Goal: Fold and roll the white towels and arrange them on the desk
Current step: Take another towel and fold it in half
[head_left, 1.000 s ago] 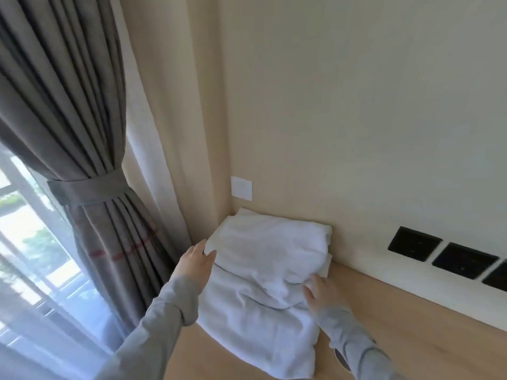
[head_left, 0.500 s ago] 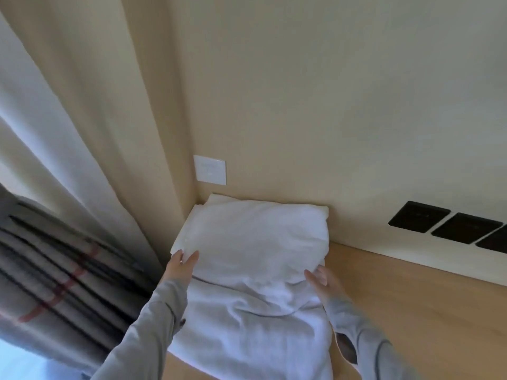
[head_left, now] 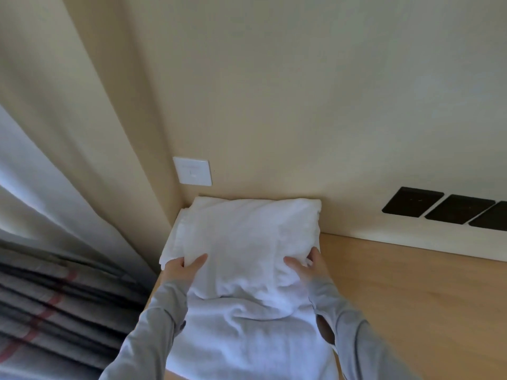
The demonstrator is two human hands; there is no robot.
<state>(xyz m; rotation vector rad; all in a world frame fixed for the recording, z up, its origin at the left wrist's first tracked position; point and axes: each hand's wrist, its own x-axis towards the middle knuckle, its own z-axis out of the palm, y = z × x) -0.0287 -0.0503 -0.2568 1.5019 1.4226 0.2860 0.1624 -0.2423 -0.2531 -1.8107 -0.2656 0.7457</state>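
— White terry cloth fills the head view. What does the person hold?

— A folded white terry towel [head_left: 247,231], lying in the back corner of the pale wooden counter [head_left: 411,292], against the wall. The left hand [head_left: 181,271] and the right hand [head_left: 308,271] grip its near edge, thumbs on top, fingers [head_left: 315,257] curled round the cloth.

— And nearer the person?

— A rumpled white towel [head_left: 247,341], spread loosely on the counter; the folded one overlaps its far part.

— How far along?

— Early, by the look. One towel is folded, none is rolled, and nothing is arranged. Rolling both and setting them out seems left to do.
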